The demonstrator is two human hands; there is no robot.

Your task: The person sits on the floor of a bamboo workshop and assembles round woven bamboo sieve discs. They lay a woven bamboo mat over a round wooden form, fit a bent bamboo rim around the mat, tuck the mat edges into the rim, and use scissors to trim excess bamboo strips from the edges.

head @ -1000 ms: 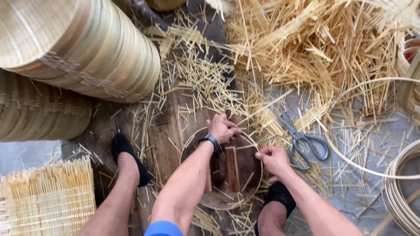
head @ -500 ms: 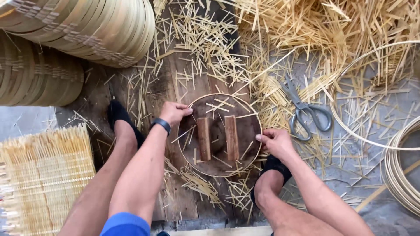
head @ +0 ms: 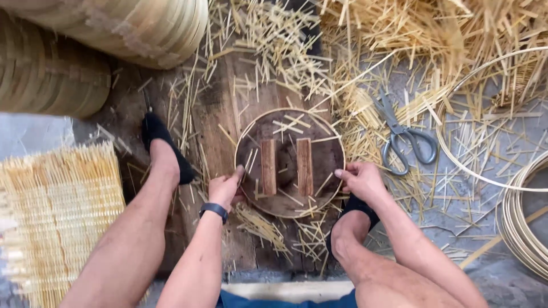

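both hands (head: 225, 188) grip hoop (head: 289, 111) edges

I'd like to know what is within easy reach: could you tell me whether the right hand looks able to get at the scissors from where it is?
Probably yes: the right hand grips the round board's rim, and the scissors lie beside it on scattered straw, uncovered.

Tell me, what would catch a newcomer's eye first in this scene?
At the centre, a round wooden form with two upright blocks lies on a plank, ringed by a thin bamboo hoop; the left hand and right hand grip its opposite edges. Pale bamboo slivers litter the floor all around. Scissors lie to the right, and stacked woven trays fill the top left.
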